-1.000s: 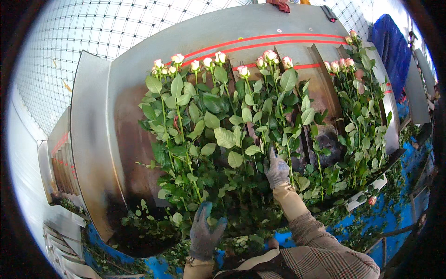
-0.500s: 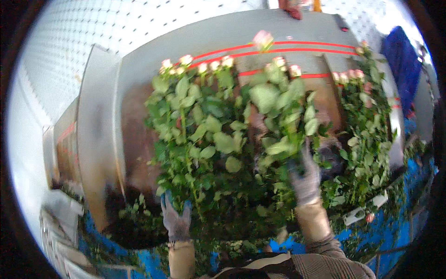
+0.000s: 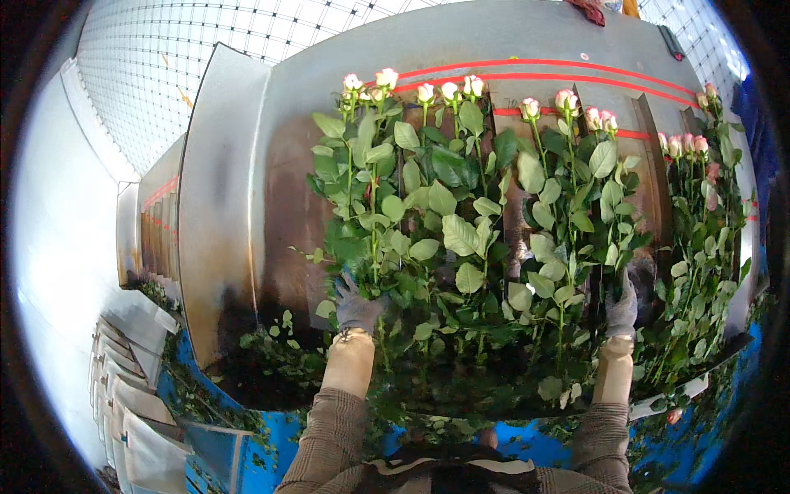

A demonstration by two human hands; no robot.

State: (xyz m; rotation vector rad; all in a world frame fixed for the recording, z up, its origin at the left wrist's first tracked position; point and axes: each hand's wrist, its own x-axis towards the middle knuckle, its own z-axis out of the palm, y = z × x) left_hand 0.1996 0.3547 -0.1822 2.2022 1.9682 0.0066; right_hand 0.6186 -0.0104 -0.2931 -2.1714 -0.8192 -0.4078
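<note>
Pink-and-white roses (image 3: pixel 473 86) with long leafy stems lie side by side on a metal sorting table (image 3: pixel 222 214), their heads toward the far side. My left hand (image 3: pixel 359 308), in a grey glove, rests against the lower leaves of the leftmost roses with its fingers spread. At the right edge of the middle group of roses (image 3: pixel 566 100) is my right hand (image 3: pixel 621 311), also gloved. Its fingers stretch forward along the lower stems, and its thumb is partly hidden. Neither hand shows a stem gripped in it.
Upright metal dividers (image 3: pixel 650 165) split the table into lanes, and red lines (image 3: pixel 461 76) cross its far part. More roses (image 3: pixel 688 146) lie in the right lane. Cut leaves litter the blue surface (image 3: pixel 527 443) by the near edge. A dark blue cloth (image 3: pixel 753 140) hangs far right.
The rose lifted by my right hand now lies with the middle group, and that hand has let go. My left hand has moved forward to the leaves. The view has shifted left.
</note>
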